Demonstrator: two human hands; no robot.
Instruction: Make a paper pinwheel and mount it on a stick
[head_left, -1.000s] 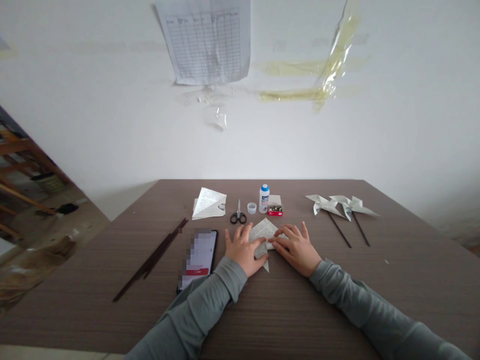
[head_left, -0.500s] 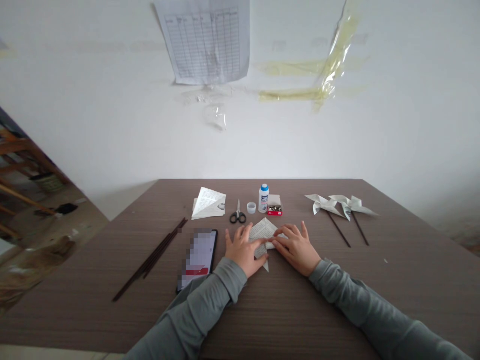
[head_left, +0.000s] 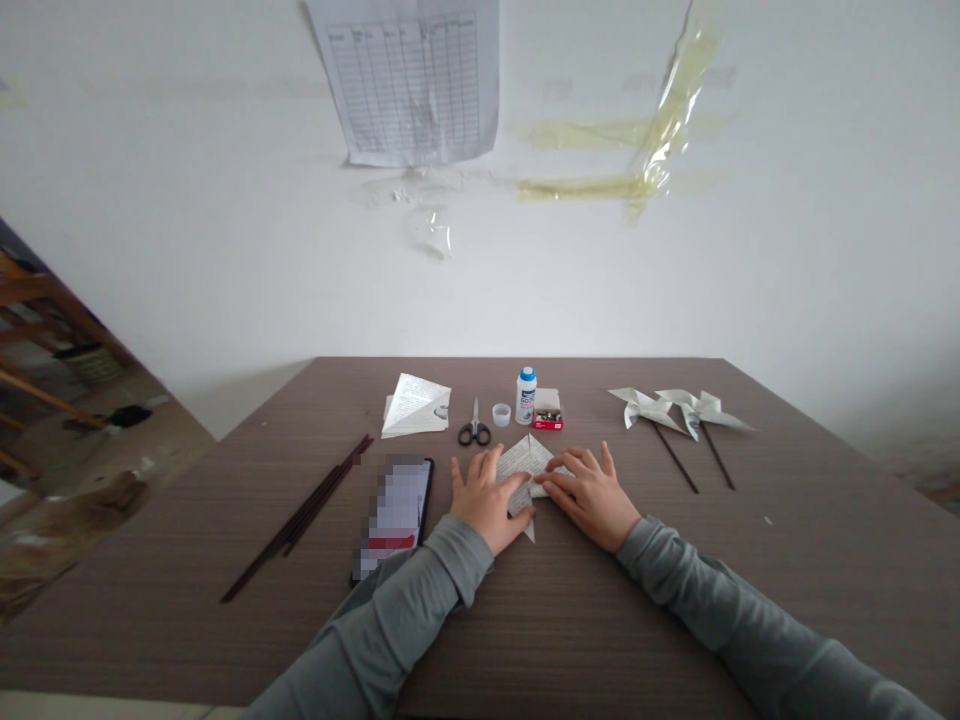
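Left grip [head_left: 486,503], spread wide, rests on the paper [head_left: 528,454]; right grip [head_left: 596,505], half-curled, touches its centre, pinch unclear. Light, even pressure should stop it slipping.

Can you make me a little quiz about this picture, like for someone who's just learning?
1. How many pinwheels with sticks lie on the table?
2. True or false: the left hand and the right hand both touch the folded paper.
3. What colour is the cap on the bottle: A) red, B) blue, C) green?

Key: 1. Two. 2. True. 3. B.
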